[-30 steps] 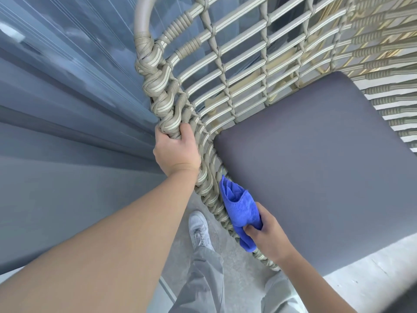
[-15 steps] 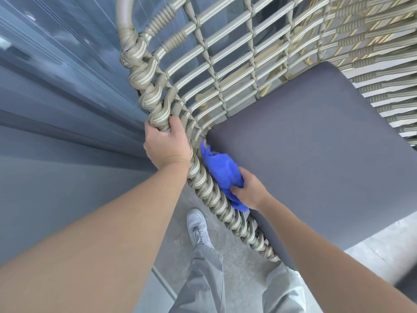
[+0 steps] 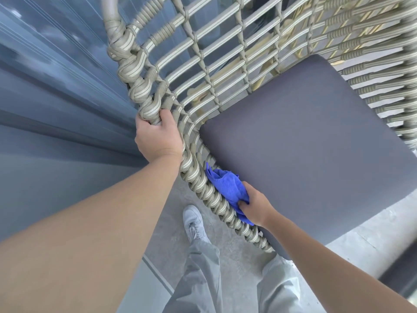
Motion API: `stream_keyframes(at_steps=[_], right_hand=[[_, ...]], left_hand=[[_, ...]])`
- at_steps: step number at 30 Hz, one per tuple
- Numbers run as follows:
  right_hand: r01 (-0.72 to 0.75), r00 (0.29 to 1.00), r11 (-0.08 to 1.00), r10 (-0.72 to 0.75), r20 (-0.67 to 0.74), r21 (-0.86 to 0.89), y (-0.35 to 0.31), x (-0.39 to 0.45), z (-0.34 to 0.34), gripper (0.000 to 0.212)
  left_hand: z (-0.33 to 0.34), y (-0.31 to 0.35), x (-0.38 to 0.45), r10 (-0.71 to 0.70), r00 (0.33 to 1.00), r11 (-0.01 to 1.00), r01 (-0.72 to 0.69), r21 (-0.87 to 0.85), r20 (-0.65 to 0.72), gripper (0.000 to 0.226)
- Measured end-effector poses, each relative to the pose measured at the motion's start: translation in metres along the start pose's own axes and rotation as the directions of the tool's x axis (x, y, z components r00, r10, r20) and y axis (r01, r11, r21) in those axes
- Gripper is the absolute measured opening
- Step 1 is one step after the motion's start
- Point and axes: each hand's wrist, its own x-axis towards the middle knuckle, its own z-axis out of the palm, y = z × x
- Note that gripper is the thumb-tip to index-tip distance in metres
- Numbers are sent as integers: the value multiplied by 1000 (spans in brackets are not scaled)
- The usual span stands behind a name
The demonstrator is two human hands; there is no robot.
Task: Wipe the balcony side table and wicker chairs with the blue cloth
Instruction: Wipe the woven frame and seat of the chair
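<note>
Both hands work the beige woven wicker chair (image 3: 225, 64): the left hand (image 3: 158, 136) grips its braided rim, while the right hand (image 3: 255, 206) clutches the bunched blue cloth (image 3: 228, 188) against that rim (beside the grey seat cushion (image 3: 304, 143)), nearer.

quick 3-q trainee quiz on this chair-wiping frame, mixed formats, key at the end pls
1. True or false: the left hand grips the wrapped rim of the wicker chair.
2. The blue cloth is held by: A) the right hand B) the left hand C) neither hand.
3. Fill in: the cloth lies against the chair's rim, beside the grey ____.

Key: 1 true; 2 A; 3 cushion.
</note>
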Motion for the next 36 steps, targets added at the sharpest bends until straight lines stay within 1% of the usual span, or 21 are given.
stream_keyframes(at_steps=[3, 6, 9, 16, 19, 21, 23, 25, 28, 31, 33, 35, 36], right_hand=[[-9, 1000, 1000, 9, -19, -8, 19, -24, 1, 51], [-51, 998, 997, 53, -35, 53, 30, -42, 3, 50], [-71, 996, 995, 74, -39, 70, 39, -54, 6, 45], [-135, 990, 988, 133, -37, -71, 58, -77, 5, 34], [-155, 985, 988, 154, -76, -5, 44, -77, 3, 24], [-101, 983, 991, 114, -142, 91, 20, -73, -1, 21], [-7, 974, 985, 46, -221, 175, -15, -60, -9, 15], [97, 960, 970, -32, -278, 223, -56, -41, -19, 12], [270, 921, 929, -172, -350, 254, -125, -10, -37, 14], [421, 858, 880, -308, -411, 220, -187, 10, -56, 15], [500, 808, 850, -391, -440, 164, -218, 16, -67, 14], [573, 733, 818, -487, -474, 45, -247, 19, -79, 19], [604, 685, 797, -537, -492, -30, -261, 20, -85, 25]], left_hand=[[0, 0, -1, 2, 1000, 1000, -2, -3, 7, 29], [0, 0, -1, 8, 1000, 1000, -8, -8, 11, 29], [0, 0, 0, 8, 1000, 1000, -8, -18, 10, 31], [0, 0, -1, 21, 1000, 1000, -21, -10, 10, 25], [0, -1, -2, 22, 1000, 1000, -22, -6, 13, 19], [0, -1, -2, 21, 1000, 1000, -21, -10, 8, 21], [0, 0, -3, 12, 1000, 1000, -12, -15, 0, 22], [-2, 0, -6, 3, 1000, 1000, -3, -17, 5, 16], [-3, -4, -8, -8, 1000, 1000, 8, -28, 28, 10], [-4, -7, -8, -4, 999, 999, 6, -46, 38, 22], [-4, -6, -8, -7, 999, 999, 9, -36, 45, 22], [-5, -5, -7, -4, 998, 999, 7, -46, 65, 25], [-4, -5, -6, -3, 997, 999, 7, -52, 82, 32]])
